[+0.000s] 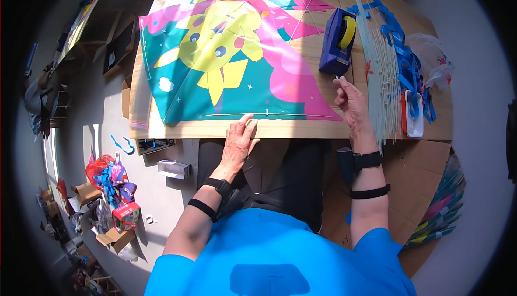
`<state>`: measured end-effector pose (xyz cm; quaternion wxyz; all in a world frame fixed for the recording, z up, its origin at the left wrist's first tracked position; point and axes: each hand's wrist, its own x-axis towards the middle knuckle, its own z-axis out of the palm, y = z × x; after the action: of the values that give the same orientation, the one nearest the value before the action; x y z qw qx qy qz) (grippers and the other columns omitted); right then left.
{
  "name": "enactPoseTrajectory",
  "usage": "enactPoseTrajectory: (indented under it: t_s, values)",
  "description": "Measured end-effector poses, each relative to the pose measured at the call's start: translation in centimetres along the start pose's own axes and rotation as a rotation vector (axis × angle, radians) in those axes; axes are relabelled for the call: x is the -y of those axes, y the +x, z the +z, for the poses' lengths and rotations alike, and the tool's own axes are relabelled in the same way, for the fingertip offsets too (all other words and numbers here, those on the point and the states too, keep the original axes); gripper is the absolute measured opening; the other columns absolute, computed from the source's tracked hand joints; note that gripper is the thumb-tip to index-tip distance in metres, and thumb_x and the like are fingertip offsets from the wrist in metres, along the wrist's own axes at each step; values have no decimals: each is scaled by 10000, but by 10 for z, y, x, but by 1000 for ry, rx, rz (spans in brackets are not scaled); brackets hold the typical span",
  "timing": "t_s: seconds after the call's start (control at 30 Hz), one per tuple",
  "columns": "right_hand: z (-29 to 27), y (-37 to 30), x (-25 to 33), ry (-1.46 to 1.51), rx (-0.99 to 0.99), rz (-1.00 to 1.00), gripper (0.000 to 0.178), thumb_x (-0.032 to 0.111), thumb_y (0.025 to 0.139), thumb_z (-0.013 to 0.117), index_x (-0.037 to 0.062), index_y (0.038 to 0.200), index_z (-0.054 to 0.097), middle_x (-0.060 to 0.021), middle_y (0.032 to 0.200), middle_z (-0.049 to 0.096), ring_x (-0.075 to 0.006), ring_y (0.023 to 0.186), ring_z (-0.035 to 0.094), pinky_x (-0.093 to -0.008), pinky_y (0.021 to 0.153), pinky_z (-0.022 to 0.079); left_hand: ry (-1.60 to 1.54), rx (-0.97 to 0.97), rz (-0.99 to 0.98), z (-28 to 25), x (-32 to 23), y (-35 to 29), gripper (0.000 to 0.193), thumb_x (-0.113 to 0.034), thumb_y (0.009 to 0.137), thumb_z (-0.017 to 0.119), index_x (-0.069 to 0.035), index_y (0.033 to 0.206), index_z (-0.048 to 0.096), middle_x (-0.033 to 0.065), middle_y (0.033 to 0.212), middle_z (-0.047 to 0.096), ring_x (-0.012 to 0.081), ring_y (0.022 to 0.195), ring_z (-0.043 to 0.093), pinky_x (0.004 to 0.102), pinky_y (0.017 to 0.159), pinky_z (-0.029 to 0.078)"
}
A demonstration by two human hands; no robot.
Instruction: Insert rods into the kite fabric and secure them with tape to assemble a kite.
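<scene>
A kite sail [226, 75] in teal and pink, printed with a yellow cartoon animal, lies flat on the wooden table. Along its near edge runs a thin white rod [301, 115]. My left hand [239, 141] rests there, fingers stretched out, its fingertips touching the sail by the rod. Right of the sail stands a dark blue tape dispenser [330, 53] with a yellow roll core [348, 31]. At its near end my right hand [353, 102] pinches a small whitish piece of tape [337, 78] between thumb and finger.
To the right lie a bundle of thin pale rods [385, 86], blue ribbon [409, 70], a clear plastic bag [431, 53] and a small white tray [413, 118]. Cardboard [409, 183] is below the table's right end. Bags and boxes [116, 199] lie on the floor at left.
</scene>
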<state>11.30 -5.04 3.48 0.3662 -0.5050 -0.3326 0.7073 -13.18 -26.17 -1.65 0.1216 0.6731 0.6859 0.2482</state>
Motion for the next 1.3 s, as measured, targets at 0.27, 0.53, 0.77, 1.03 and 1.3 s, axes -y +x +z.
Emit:
enactPoseTrajectory:
  t_s: [0.27,0.53,0.77,1.03,1.3]
  values:
    - [48,-45,-54,-130,332,258,279,208,955,568,5,1138,624,68,549,395,-22,426,306,-194,423,245,325,19,127,11,-16,-2,624,-403,811,658,-138,1339,456,-6,1372,438,217,1251,389,393,1043,265]
    - [58,-33,-72,-253,287,305,250,177,955,558,4,1111,647,81,533,383,-15,417,303,-199,404,222,407,22,157,19,-11,5,572,-399,814,652,-160,1304,479,-13,1297,482,207,1225,399,424,1052,240]
    - [67,-26,-75,-234,344,314,242,170,945,571,10,1108,653,75,551,406,-9,433,316,-196,404,223,277,-3,118,28,-8,2,604,-319,780,698,-162,1311,454,1,1305,454,216,1231,390,437,1047,255]
    - [66,-23,-83,-211,369,353,224,166,939,576,9,1074,662,74,556,414,-9,431,313,-196,401,220,243,-19,122,30,-4,-1,642,-283,748,718,-181,1319,441,27,1324,420,235,1250,370,439,1046,256]
    - [65,-25,-79,18,389,455,220,171,928,581,16,1063,661,78,528,403,-9,400,280,-191,399,227,206,-6,120,26,-5,1,638,-279,743,721,-174,1315,458,23,1329,426,238,1254,363,434,1045,242]
